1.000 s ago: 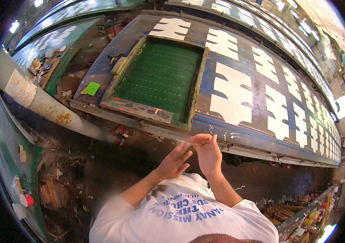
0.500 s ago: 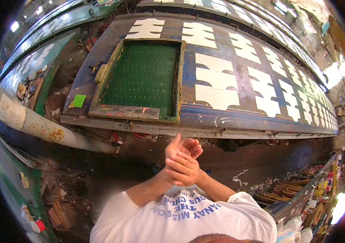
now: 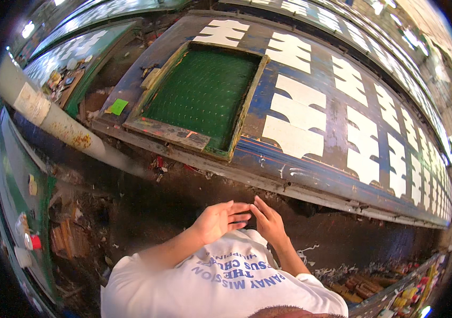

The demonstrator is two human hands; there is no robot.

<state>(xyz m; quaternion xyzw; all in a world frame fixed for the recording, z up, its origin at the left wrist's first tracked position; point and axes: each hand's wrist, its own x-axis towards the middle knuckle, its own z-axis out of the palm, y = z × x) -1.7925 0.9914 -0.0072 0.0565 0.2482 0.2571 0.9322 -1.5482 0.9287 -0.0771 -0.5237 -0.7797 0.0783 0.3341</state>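
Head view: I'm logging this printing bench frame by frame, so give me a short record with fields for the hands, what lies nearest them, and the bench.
left hand: open, palm up, holding nothing, fingertips meeting the right hand
right hand: open, empty, fingers pointing to the left hand
nearest thing: green screen frame, lying flat on the bench, apart from both hands
bench: long blue table with rows of white cloth pieces
beside frame: small green slip at its left

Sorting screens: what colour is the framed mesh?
Green mesh, worn wooden frame; head view.
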